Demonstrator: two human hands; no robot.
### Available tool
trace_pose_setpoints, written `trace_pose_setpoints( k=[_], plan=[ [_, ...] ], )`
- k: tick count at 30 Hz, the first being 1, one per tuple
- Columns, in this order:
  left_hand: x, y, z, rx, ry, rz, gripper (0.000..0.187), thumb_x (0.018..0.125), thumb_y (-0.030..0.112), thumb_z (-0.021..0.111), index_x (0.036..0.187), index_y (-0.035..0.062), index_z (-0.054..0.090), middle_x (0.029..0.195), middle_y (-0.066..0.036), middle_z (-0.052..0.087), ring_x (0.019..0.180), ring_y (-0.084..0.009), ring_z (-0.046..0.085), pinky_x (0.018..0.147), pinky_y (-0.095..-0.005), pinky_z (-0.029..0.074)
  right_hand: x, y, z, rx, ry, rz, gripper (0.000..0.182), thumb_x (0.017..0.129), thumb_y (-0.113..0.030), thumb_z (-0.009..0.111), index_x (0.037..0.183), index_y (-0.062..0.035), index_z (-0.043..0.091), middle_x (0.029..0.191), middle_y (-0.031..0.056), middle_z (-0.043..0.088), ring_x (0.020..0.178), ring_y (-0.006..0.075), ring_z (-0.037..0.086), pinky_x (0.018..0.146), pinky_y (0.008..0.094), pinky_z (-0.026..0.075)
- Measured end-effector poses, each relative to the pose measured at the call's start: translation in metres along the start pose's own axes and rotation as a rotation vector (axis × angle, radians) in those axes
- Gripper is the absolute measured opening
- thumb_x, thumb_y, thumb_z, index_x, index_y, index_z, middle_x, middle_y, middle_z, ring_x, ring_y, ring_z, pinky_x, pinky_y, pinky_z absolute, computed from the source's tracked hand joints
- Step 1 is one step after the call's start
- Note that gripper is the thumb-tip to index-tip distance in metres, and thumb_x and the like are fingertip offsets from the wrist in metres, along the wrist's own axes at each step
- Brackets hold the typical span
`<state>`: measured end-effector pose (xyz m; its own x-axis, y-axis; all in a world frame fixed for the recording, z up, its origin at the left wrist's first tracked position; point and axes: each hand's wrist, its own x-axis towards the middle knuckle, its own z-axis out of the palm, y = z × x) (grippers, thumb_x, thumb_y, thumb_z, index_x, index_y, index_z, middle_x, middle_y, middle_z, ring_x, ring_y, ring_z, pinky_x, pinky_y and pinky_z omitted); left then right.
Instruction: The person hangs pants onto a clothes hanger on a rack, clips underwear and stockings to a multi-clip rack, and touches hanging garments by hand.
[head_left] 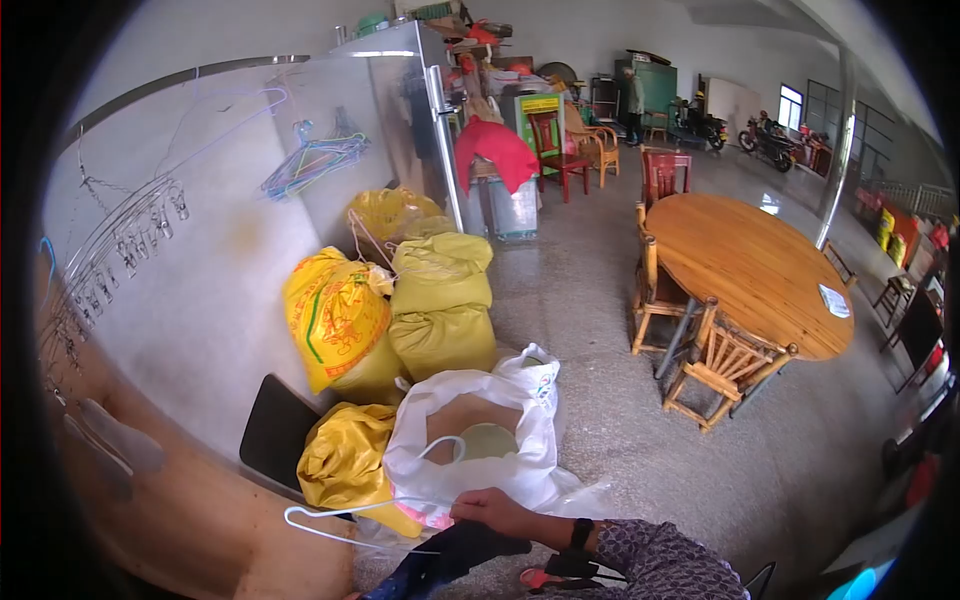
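Note:
My right hand (490, 510) reaches in from the lower right, with a patterned sleeve and a dark watch on the wrist. Its fingers are closed around one end of a pale clothes hanger (340, 513). The hook of this hanger rises in front of an open white sack (405, 440). Below the hand hangs a dark garment (465, 550); whether it is on the hanger or in the fingers is hard to make out. Grain-like contents and a pale green round thing (488, 441) show inside the sack. I do not see my left hand.
Yellow sacks (440, 290) stand along the wall. Several hangers (315, 165) and a clip rack (130, 240) hang at the left. A round wooden table (740, 250) with bamboo chairs (725, 360) stands right. Farther back are a fridge, motorcycles and a person (634, 105).

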<state>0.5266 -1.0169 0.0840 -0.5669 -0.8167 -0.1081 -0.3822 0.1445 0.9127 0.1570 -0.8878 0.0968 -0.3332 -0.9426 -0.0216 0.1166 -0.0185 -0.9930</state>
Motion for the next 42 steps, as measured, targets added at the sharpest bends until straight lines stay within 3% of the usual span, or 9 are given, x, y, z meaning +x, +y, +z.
trace_pose_setpoints(
  k=[9,15,18,21,27,30,33,36,42],
  plan=[
    [0.036,0.040,0.035,-0.065,-0.103,-0.183,0.029,0.090,0.013,0.050,0.113,-0.0033,0.059,0.108,-0.013,0.061,0.099,-0.0230,0.054,0.090,-0.0307,0.041,-0.031,-0.007,-0.029,-0.026,0.202,0.028,0.025,0.091,-0.023,0.058,0.098,0.0000,0.065,0.088,0.0017,0.064,0.085,0.0076,0.055,0.080,0.0227,0.042],
    [0.040,-0.011,0.040,0.058,-0.115,-0.051,0.025,0.090,0.014,0.054,0.106,-0.0040,0.062,0.100,-0.015,0.065,0.093,-0.0236,0.059,0.085,-0.0338,0.045,-0.035,-0.013,-0.023,0.424,0.245,-0.079,0.026,0.092,-0.021,0.055,0.098,0.0030,0.064,0.091,0.0069,0.066,0.094,0.0143,0.058,0.090,0.0280,0.042],
    [0.038,-0.011,0.040,0.343,-0.097,0.234,0.025,0.088,0.015,0.056,0.103,-0.0041,0.063,0.098,-0.019,0.065,0.092,-0.0257,0.060,0.084,-0.0350,0.046,-0.032,-0.020,-0.020,0.172,0.157,-0.053,0.024,0.093,-0.018,0.054,0.100,0.0023,0.063,0.093,0.0095,0.066,0.091,0.0167,0.060,0.088,0.0298,0.044],
    [0.032,-0.014,0.036,0.360,-0.054,0.209,0.024,0.087,0.014,0.058,0.102,-0.0043,0.063,0.096,-0.021,0.064,0.089,-0.0284,0.061,0.082,-0.0349,0.047,-0.028,-0.026,-0.011,0.222,0.138,-0.080,0.027,0.093,-0.021,0.054,0.098,0.0042,0.063,0.081,0.0064,0.064,0.079,0.0121,0.060,0.078,0.0247,0.046],
    [0.020,0.001,0.029,0.247,0.012,-0.155,0.022,0.086,0.011,0.059,0.100,-0.0050,0.063,0.095,-0.018,0.066,0.080,-0.0276,0.062,0.076,-0.0363,0.049,-0.021,-0.017,0.004,0.022,-0.043,0.217,0.025,0.090,-0.022,0.058,0.101,-0.0008,0.064,0.073,-0.0001,0.058,0.063,0.0083,0.052,0.061,0.0221,0.042],
    [0.016,-0.003,0.027,-0.193,0.073,-0.201,0.026,0.088,0.013,0.058,0.106,-0.0058,0.060,0.099,-0.019,0.065,0.086,-0.0254,0.061,0.079,-0.0351,0.048,-0.020,0.014,0.028,-0.086,-0.174,0.147,0.029,0.091,-0.029,0.057,0.102,-0.0036,0.065,0.070,-0.0022,0.055,0.063,0.0056,0.049,0.059,0.0220,0.041],
    [0.013,0.021,0.020,-0.039,0.168,0.034,0.029,0.090,0.014,0.055,0.111,-0.0068,0.058,0.103,-0.019,0.064,0.092,-0.0266,0.059,0.083,-0.0364,0.046,-0.025,0.027,0.050,-0.106,-0.317,0.194,0.031,0.091,-0.034,0.055,0.096,-0.0049,0.065,0.067,-0.0031,0.053,0.062,0.0048,0.047,0.058,0.0227,0.040],
    [0.014,0.025,0.015,-0.372,0.181,-0.110,0.029,0.092,0.014,0.052,0.112,-0.0068,0.058,0.112,-0.019,0.061,0.101,-0.0281,0.056,0.091,-0.0360,0.042,-0.029,0.031,0.068,-0.105,-0.423,0.267,0.031,0.091,-0.035,0.053,0.090,-0.0055,0.064,0.061,-0.0023,0.050,0.058,0.0064,0.045,0.056,0.0236,0.038],
    [0.011,-0.032,-0.009,-0.096,0.057,0.228,0.032,0.093,0.012,0.051,0.122,-0.0020,0.054,0.131,-0.016,0.049,0.121,-0.0233,0.046,0.102,-0.0321,0.035,-0.025,0.043,0.077,-0.176,-0.589,0.301,0.032,0.091,-0.033,0.055,0.096,-0.0032,0.065,0.067,-0.0018,0.055,0.065,0.0070,0.049,0.061,0.0246,0.042]
  ],
)
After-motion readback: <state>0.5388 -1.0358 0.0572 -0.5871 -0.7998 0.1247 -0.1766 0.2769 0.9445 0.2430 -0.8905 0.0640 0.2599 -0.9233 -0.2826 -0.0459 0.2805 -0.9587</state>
